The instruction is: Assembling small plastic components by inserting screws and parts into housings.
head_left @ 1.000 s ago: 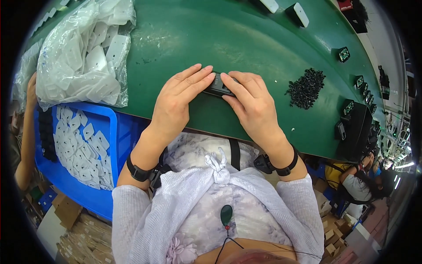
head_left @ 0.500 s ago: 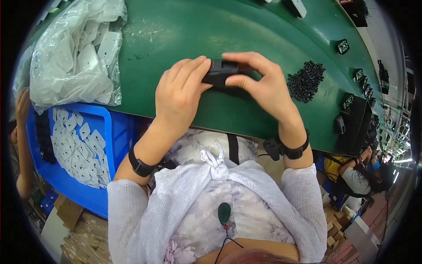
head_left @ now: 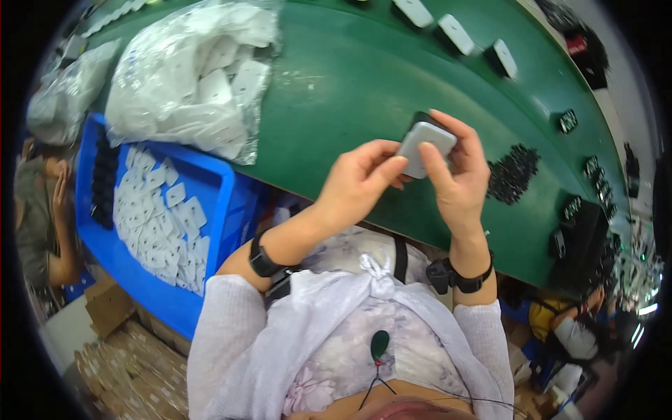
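Observation:
Both hands hold a small black case with a light grey cover plate (head_left: 415, 159) over the green table. The case is tilted, and its grey face is turned up toward me. My right hand (head_left: 463, 183) grips it along the right side, thumb pressed on the grey plate and fingers round the far edge. At the lower left edge, my left hand (head_left: 358, 180) pinches it with thumb and fingers; some of those fingertips are hidden behind the case. To the right of my right hand lies a pile of small black parts (head_left: 514, 173).
A clear plastic bag of white plates (head_left: 189, 87) lies on the left of the green table (head_left: 329, 91). Below it stands a blue bin (head_left: 225, 210) with white plates (head_left: 164, 224). White-topped cases (head_left: 456, 35) line the far side; small circuit boards (head_left: 568, 122) lie right. People sit on both sides.
The case has moved right and toward me and been turned, so its grey plate now faces up where black showed before. My right thumb has come onto the plate. The view has shifted.

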